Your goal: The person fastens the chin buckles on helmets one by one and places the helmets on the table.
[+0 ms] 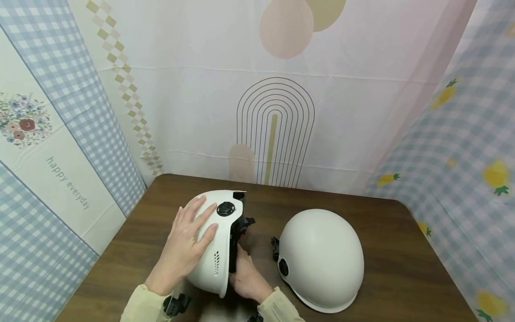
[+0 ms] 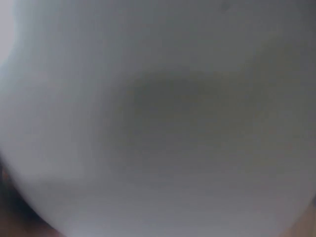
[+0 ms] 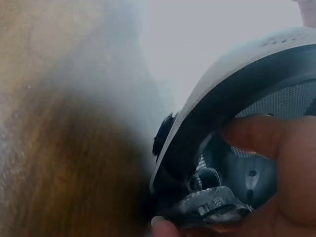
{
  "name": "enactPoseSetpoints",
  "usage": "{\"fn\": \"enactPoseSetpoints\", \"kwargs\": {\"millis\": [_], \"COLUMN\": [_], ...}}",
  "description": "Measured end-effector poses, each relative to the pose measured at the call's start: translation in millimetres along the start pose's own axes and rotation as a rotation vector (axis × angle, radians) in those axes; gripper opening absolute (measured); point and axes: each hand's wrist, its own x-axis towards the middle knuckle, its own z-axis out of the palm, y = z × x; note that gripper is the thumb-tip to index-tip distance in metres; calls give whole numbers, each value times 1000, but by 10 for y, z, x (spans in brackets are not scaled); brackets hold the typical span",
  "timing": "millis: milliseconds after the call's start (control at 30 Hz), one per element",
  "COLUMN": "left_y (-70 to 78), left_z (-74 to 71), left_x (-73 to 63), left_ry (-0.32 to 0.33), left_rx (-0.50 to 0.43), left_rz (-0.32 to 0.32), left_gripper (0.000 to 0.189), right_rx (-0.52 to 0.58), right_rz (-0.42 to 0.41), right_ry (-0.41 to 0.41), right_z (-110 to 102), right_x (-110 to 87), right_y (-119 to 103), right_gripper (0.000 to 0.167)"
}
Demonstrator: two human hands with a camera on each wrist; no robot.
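A white helmet (image 1: 215, 250) lies tipped on its side, its dark lined opening facing right. My left hand (image 1: 183, 243) rests on its shell with fingers spread, just left of a round black knob (image 1: 225, 209). At the opening, my right hand (image 1: 249, 277) holds the helmet low on its inner side. In the right wrist view the thumb (image 3: 261, 136) presses inside the lining, and a fingertip shows beside a black buckle-like fitting (image 3: 215, 205). The blurred white shell (image 2: 173, 163) fills the left wrist view.
A second white helmet (image 1: 323, 259) sits to the right, dome up, with a black knob on its side. A pale rounded thing (image 1: 225, 313) shows partly at the bottom edge. The brown wooden table (image 1: 386, 241) ends at a patterned cloth backdrop (image 1: 201, 112).
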Motion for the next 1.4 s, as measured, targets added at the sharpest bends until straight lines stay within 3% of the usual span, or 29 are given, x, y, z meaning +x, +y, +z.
{"fn": "enactPoseSetpoints", "kwargs": {"millis": [133, 367, 667, 967, 1400], "left_y": [-37, -48, -48, -124, -113], "left_z": [-9, -30, -90, -133, -133], "left_x": [-50, -85, -100, -120, -112], "left_ry": [15, 15, 31, 20, 6], "left_rx": [-42, -51, -62, -75, -133], "left_rz": [-31, -76, -161, -216, -238], "left_gripper": [43, 44, 43, 42, 35], "right_rx": [7, 18, 28, 22, 68], "right_rz": [43, 127, 112, 46, 126], "right_ry": [-15, -23, -26, 46, 19], "right_z": [0, 13, 12, 41, 16], "right_x": [32, 68, 88, 71, 50], "right_y": [-30, -54, -23, 20, 24], "right_gripper": [69, 70, 72, 73, 76]}}
